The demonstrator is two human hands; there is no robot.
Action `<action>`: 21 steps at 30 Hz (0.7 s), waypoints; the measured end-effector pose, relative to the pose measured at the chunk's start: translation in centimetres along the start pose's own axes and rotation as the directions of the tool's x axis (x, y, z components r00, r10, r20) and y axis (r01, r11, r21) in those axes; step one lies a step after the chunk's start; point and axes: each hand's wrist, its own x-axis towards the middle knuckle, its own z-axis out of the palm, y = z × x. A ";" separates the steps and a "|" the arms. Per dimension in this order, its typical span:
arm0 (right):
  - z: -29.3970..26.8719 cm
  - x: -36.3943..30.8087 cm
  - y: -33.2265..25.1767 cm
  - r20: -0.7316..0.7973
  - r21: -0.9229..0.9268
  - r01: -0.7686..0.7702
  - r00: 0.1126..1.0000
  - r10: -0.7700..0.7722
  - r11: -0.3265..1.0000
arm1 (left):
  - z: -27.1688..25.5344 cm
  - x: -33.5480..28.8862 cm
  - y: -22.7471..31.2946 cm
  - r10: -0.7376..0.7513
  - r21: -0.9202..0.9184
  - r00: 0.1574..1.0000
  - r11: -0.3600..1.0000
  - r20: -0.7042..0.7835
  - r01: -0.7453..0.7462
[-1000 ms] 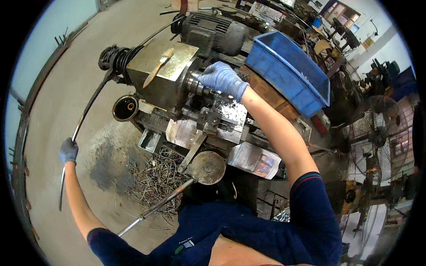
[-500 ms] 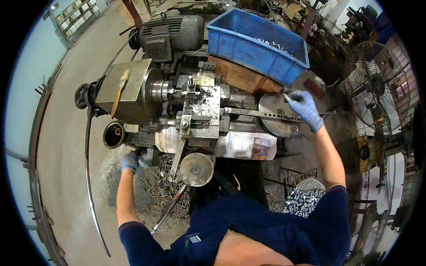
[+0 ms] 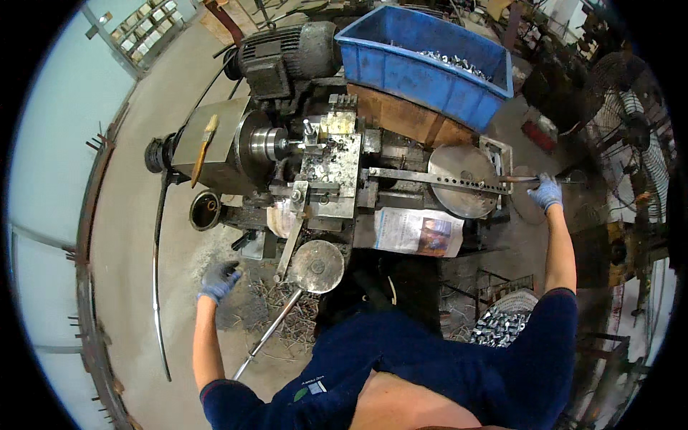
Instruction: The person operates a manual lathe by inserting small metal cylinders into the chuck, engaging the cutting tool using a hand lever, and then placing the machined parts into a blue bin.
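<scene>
My right hand point(image 3: 547, 193), in a blue-grey glove, is closed round the handle of a lever point(image 3: 522, 179) on the right side of the lathe. A perforated metal bar point(image 3: 405, 175) runs from the lathe's cross slide point(image 3: 331, 168) to that lever, over a round metal dish point(image 3: 446, 159). My left hand point(image 3: 219, 281), gloved too, hovers left of the lathe with its fingers apart and nothing visible in them. Nearest to it are a round metal disc point(image 3: 317, 266) on a rod and a dark cup point(image 3: 206, 209). The chuck point(image 3: 269, 143) faces the tool post point(image 3: 309, 136).
Behind the lathe stand a motor point(image 3: 290, 57) and a blue bin point(image 3: 423, 82) of small metal parts. A brush point(image 3: 203, 152) lies on the headstock cover. Printed paper point(image 3: 401, 231) hangs in front. Metal scraps point(image 3: 283, 312) litter the floor. At right are a basket point(image 3: 517, 299) of parts and a fan point(image 3: 638, 136).
My right hand has gone from above the round dish to the right and taken hold of the lever. My left hand has drawn back from beside the lathe, nearer to me.
</scene>
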 end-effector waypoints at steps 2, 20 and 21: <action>0.7 -0.1 -0.4 -0.019 0.013 -0.017 1.000 0.017 1.000 | -0.7 -3.0 3.1 0.052 -0.079 0.998 0.996 0.030 -0.050; 2.8 -19.3 -3.5 0.057 0.266 -0.332 0.942 0.329 0.905 | 5.6 -8.2 12.3 0.088 -0.056 0.963 0.995 0.254 -0.077; 2.7 -19.6 -3.7 0.083 0.289 -0.337 0.941 0.327 0.896 | 5.6 -8.2 12.1 0.071 -0.003 0.965 0.997 0.254 -0.073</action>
